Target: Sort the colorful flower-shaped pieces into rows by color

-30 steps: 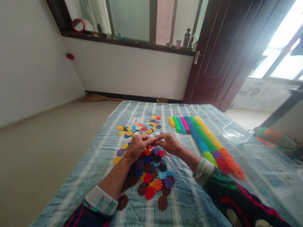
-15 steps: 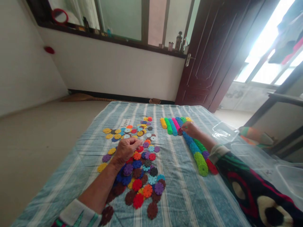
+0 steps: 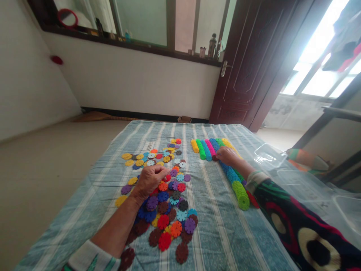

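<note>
Over the loose, notched plastic discs (image 3: 163,222) on the left, my left hand (image 3: 150,180) is closed, thumb and fingers pressed together. Whatever is in that pinch is too small to tell. My right hand (image 3: 227,155) is closed too, its fingertips at a brown disc (image 3: 214,158) by the near end of a pink roll of stacked discs (image 3: 210,146). The fingers hide what they grip. Yellow (image 3: 194,146), green (image 3: 201,149) and blue rolls lie side by side with the pink one. Under my right forearm runs a longer blue roll (image 3: 229,173) ending in lime-green discs (image 3: 241,196).
A striped blue cloth (image 3: 203,226) covers the table. Clear plastic boxes (image 3: 270,155) stand along its right side. Behind are a dark red door (image 3: 248,67) and a sill with a flask (image 3: 212,45). A broom (image 3: 98,116) lies on the floor by the wall.
My right hand has dipped slightly and turned at the brown disc, its forearm shifting a little to the right. My left hand stays in nearly the same spot. The camera view has shifted slightly.
</note>
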